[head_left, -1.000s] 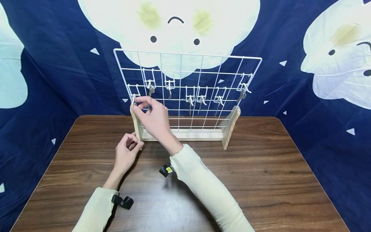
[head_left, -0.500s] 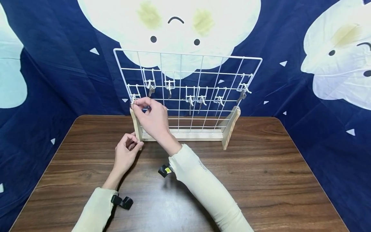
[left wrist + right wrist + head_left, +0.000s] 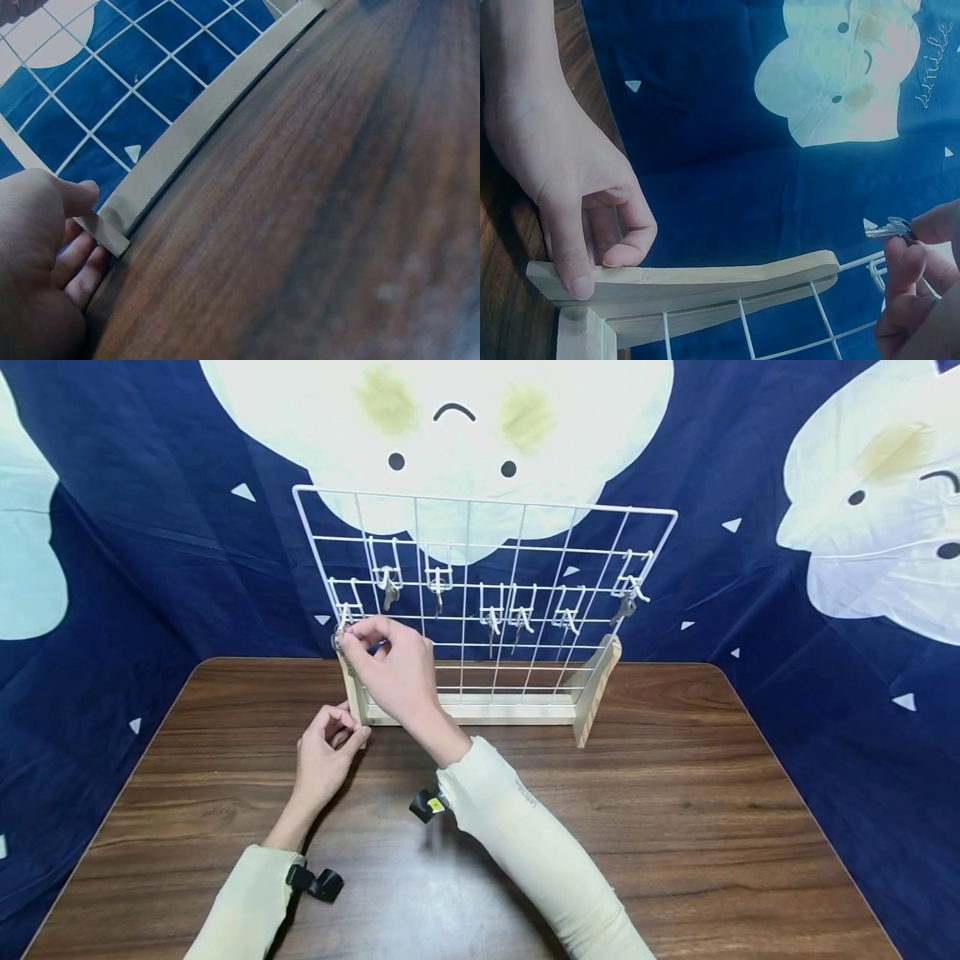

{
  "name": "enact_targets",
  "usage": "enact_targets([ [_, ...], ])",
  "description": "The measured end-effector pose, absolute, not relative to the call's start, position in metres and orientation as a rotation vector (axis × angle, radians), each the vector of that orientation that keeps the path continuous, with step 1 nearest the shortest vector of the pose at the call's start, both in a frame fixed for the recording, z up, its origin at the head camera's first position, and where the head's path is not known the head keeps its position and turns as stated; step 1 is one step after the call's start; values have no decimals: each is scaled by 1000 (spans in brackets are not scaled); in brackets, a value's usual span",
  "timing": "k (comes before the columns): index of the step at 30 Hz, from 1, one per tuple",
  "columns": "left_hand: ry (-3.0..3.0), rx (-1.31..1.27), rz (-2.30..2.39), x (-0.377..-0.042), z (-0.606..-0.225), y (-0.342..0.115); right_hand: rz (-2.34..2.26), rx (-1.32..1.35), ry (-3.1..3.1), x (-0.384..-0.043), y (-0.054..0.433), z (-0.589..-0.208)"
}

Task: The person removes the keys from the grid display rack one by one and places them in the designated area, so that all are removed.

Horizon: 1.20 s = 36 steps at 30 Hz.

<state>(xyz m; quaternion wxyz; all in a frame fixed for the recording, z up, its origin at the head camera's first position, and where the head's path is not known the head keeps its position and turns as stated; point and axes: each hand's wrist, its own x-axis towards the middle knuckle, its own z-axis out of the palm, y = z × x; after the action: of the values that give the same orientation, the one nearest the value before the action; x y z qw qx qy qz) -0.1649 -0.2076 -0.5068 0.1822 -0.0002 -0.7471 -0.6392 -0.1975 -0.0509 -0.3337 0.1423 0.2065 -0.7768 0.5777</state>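
My left hand grips the front foot of the left wooden side stand, thumb on one face and fingers on the other. With thumb and fingertips my right hand pinches a small silver key. In the head view the key and its ring show at the fingertips, just below the leftmost white hook. Whether the ring touches that hook I cannot tell. The hook hangs on the white wire grid rack, which stands upright in its wooden base.
More hooks on the grid carry keys: an upper-left key, one beside it, and a key at the far right. Thin keys hang in the middle. The brown table spreads in front, with blue cloth behind.
My right hand has dropped slightly from the leftmost hook, and the key with its ring now shows at the fingertips. The left hand keeps its hold on the stand.
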Motion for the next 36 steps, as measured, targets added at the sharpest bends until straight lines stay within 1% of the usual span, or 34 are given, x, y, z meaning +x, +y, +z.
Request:
enact_targets([
  [19, -2115, -14, -1812, -164, -506, -208, 1645, 650, -2223, -187, -44, -329],
  [27, -2131, -8, -1789, -163, -505, -208, 1696, 632, -2221, -182, -42, -342],
  [36, -2139, -4, -1796, -162, -504, -208, 1762, 614, -2241, -178, -35, -367],
])
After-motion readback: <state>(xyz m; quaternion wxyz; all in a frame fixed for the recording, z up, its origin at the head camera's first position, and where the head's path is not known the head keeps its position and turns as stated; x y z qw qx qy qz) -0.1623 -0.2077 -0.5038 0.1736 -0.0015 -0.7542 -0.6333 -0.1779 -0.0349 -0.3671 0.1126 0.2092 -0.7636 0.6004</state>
